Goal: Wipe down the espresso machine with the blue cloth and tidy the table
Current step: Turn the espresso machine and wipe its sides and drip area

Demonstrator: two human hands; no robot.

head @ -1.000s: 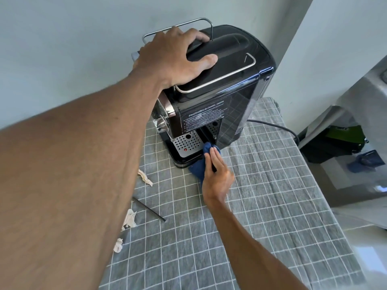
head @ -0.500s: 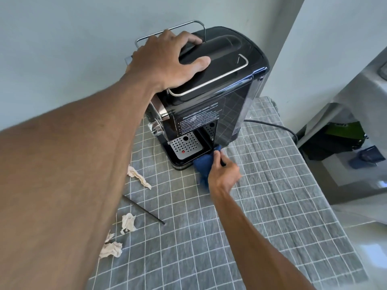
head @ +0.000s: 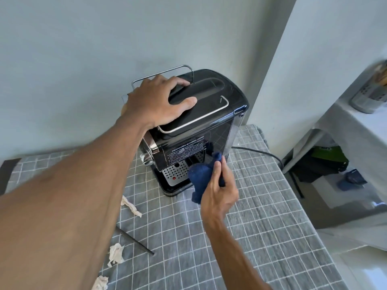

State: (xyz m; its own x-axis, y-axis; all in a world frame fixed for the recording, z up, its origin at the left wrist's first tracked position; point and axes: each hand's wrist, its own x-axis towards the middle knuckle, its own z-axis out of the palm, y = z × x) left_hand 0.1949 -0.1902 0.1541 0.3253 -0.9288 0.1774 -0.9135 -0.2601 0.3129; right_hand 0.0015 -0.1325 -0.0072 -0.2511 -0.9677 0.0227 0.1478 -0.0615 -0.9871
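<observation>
A black espresso machine (head: 201, 126) stands at the back of the table on a grey checked tablecloth (head: 261, 237), against the wall. My left hand (head: 155, 103) lies flat on its top, fingers spread over the lid beside the wire rail. My right hand (head: 219, 191) grips the dark blue cloth (head: 201, 176), bunched up, with its upper tip against the machine's near side corner, just right of the perforated drip tray (head: 176, 174).
Crumpled tissue scraps (head: 130, 206) (head: 115, 254) (head: 100, 283) and a thin black stick (head: 136, 241) lie on the cloth at left. A black power cord (head: 261, 152) runs off the right rear. The table's right edge drops to a floor with clutter (head: 326, 164).
My right hand has lifted the blue cloth from the machine's base up its side corner. The camera view has pulled back and tilted; my left hand stays on the lid.
</observation>
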